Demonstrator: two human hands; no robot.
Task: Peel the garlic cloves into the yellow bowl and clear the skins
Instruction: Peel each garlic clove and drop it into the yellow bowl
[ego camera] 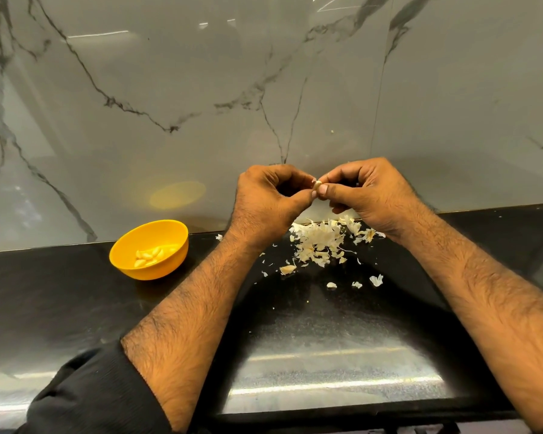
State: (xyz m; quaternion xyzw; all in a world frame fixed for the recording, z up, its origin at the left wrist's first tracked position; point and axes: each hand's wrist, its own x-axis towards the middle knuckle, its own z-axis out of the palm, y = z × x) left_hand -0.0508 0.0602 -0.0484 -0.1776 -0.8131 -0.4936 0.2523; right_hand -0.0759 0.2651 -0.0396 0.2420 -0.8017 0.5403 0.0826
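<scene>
Clove (317, 184) pinched between left hand (265, 195) and right hand (367, 192): strip over skins (317, 242) on bench (76, 308), then drop into yellow bowl (170, 267).

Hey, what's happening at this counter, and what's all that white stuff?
A person is peeling garlic by hand. The left hand and the right hand together pinch one small pale garlic clove above the black stone counter. Beneath the hands lies a heap of papery white garlic skins, with loose flakes scattered nearer the person. To the left stands a round yellow plastic bowl that already holds several peeled cloves. The skins are not yet cleared.
</scene>
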